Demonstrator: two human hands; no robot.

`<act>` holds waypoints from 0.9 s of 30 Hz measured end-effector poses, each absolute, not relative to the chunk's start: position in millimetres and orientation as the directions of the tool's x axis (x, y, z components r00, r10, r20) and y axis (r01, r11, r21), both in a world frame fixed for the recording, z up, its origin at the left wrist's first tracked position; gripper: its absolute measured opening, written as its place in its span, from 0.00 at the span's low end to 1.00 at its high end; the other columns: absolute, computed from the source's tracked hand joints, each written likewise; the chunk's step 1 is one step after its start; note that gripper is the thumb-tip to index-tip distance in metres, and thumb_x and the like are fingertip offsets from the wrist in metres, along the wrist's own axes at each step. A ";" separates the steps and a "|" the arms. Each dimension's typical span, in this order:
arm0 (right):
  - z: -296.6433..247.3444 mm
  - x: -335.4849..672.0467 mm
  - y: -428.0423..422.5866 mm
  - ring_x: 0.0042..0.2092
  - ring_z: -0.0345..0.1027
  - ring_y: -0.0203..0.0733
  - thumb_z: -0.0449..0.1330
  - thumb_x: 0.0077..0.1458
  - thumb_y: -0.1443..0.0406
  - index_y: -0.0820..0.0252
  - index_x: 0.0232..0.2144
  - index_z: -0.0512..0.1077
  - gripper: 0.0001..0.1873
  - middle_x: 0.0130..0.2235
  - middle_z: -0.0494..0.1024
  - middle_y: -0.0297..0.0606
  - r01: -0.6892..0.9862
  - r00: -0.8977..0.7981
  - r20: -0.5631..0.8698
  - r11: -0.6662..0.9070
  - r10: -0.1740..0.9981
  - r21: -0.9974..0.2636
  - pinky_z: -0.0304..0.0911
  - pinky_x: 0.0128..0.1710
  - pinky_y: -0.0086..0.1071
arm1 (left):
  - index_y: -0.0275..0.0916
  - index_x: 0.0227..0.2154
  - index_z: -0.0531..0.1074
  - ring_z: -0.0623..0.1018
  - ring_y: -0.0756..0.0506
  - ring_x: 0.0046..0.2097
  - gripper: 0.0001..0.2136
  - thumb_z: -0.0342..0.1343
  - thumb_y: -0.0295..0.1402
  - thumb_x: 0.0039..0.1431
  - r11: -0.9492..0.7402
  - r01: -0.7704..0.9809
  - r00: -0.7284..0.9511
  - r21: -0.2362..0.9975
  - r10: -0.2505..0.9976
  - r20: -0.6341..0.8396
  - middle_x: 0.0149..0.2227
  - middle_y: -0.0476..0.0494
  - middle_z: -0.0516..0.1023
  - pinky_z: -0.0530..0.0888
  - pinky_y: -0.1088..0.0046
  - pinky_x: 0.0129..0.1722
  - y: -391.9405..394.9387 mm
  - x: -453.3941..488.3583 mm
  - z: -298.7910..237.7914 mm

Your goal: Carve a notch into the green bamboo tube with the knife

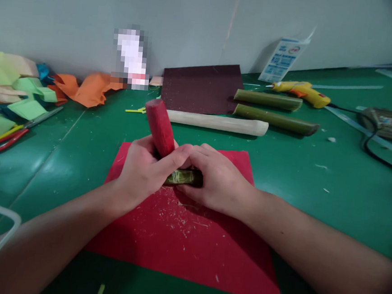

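My left hand [143, 168] is closed around a carving tool with a thick red handle [160, 128]. The handle leans up and to the left; its working end is hidden behind my fingers. A short green bamboo piece [184, 177] with pale carved lines lies below, gripped at its right end by my right hand [222, 181]. My left thumb and right fingers meet just above the bamboo. Under both hands is a red sheet [188, 250], sprinkled with fine shavings.
On the green table [292, 172], a pale stick [218, 123], two bamboo strips [276, 120] and a dark sheet [202, 88] lie beyond my hands. A yellow glue gun [304, 92] with a black cord is at right. Scissors [20, 133] and coloured paper [81, 88] lie left.
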State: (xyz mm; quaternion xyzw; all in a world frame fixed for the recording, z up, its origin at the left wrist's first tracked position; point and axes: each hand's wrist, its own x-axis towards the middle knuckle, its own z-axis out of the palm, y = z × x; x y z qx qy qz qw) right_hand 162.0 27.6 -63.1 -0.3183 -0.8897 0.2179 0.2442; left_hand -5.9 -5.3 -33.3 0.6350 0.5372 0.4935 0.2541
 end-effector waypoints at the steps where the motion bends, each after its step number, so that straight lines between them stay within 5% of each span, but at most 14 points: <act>1: -63.7 161.9 27.8 0.40 0.63 0.44 0.64 0.47 0.67 0.63 0.37 0.72 0.12 0.39 0.74 0.41 0.458 -0.677 0.295 0.700 0.674 -0.549 0.59 0.42 0.37 | 0.38 0.22 0.73 0.75 0.53 0.26 0.11 0.63 0.37 0.55 -0.308 0.431 -0.045 0.848 0.932 0.361 0.22 0.53 0.76 0.72 0.81 0.26 -5.7 -6.6 -34.1; 12: -60.7 160.8 25.7 0.38 0.64 0.45 0.60 0.46 0.67 0.66 0.40 0.73 0.16 0.37 0.74 0.43 0.422 -0.693 0.333 0.734 0.640 -0.532 0.59 0.41 0.39 | 0.38 0.21 0.72 0.72 0.54 0.24 0.12 0.63 0.38 0.56 -0.385 0.460 0.011 0.800 0.903 0.429 0.20 0.53 0.74 0.71 0.82 0.25 -6.3 -8.2 -34.8; 19: -60.2 159.9 26.5 0.37 0.64 0.43 0.60 0.47 0.68 0.65 0.34 0.72 0.09 0.33 0.73 0.40 0.410 -0.701 0.324 0.731 0.635 -0.546 0.59 0.40 0.38 | 0.38 0.22 0.74 0.72 0.53 0.24 0.11 0.65 0.38 0.52 -0.387 0.520 0.062 0.761 0.906 0.418 0.21 0.53 0.75 0.70 0.82 0.24 -8.7 -8.3 -31.8; 27: -60.1 161.8 26.7 0.41 0.66 0.45 0.62 0.50 0.67 0.64 0.40 0.72 0.13 0.39 0.76 0.42 0.403 -0.689 0.277 0.671 0.670 -0.622 0.61 0.44 0.39 | 0.38 0.23 0.73 0.72 0.53 0.24 0.15 0.58 0.44 0.58 -0.155 0.680 -0.033 0.717 0.970 0.241 0.22 0.52 0.75 0.67 0.80 0.22 -2.2 -1.9 -24.4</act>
